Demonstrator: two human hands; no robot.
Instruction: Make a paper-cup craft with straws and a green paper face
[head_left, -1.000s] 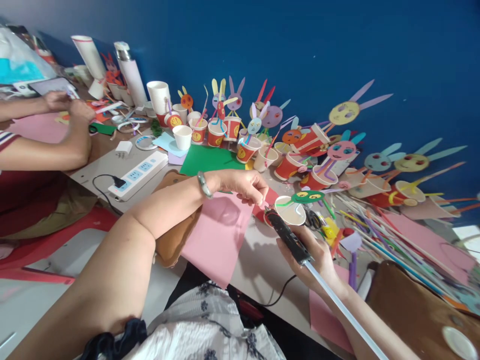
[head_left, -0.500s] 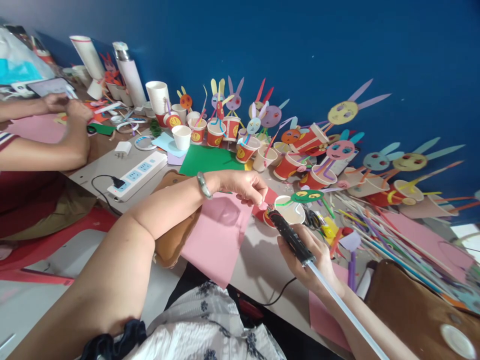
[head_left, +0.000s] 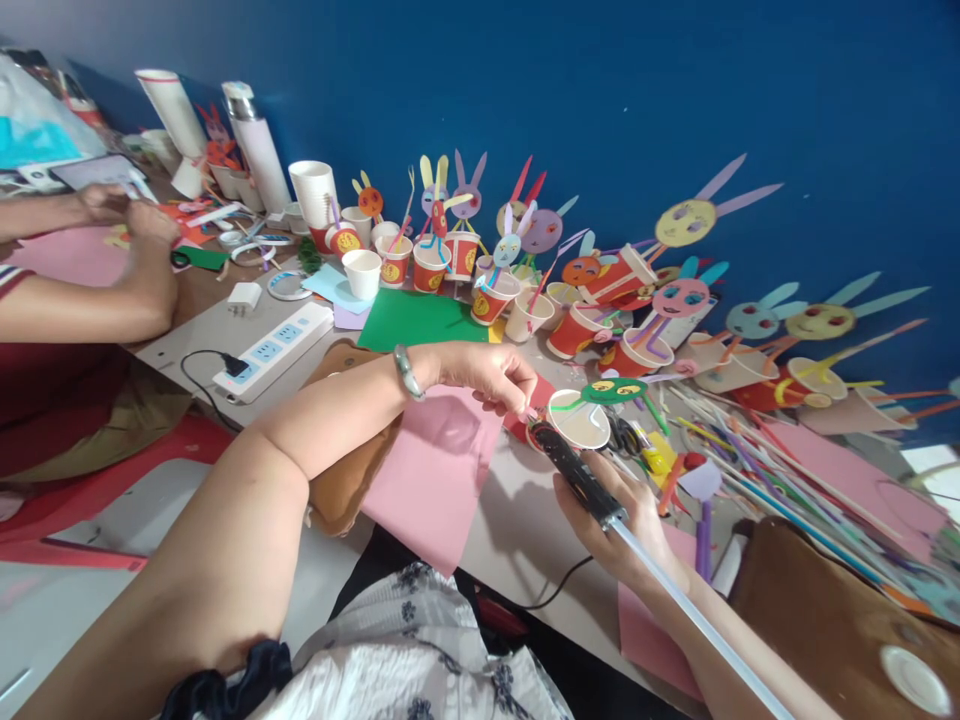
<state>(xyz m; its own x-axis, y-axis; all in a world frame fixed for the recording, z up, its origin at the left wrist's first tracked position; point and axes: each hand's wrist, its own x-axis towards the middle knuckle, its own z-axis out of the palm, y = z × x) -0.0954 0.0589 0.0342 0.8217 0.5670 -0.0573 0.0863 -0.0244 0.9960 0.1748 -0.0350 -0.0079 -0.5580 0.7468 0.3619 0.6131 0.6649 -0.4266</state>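
My left hand (head_left: pixel 499 377) has its thumb and fingers pinched on a small pink piece (head_left: pixel 532 411), just left of a white paper cup (head_left: pixel 579 420). My right hand (head_left: pixel 619 510) is wrapped round a black glue gun (head_left: pixel 577 472) with a long clear glue stick out of its back end. The gun's tip is close to the pink piece; whether they touch is hard to tell. A green paper face (head_left: pixel 613 391) with yellow eyes lies over the cup's rim. Pink paper (head_left: pixel 442 470) lies below my left hand.
Paper cups with rabbit faces (head_left: pixel 493 298) line the blue wall. Green paper (head_left: pixel 420 318), a power strip (head_left: pixel 277 350) and a brown pouch (head_left: pixel 356 480) are at left. Pipe cleaners (head_left: pixel 787 470) and a brown bag (head_left: pixel 817 620) lie right. Another person's hands (head_left: pixel 127 210) work far left.
The glue gun's tip has shifted slightly left, closer to the fingertips of my left hand. My left hand has barely moved.
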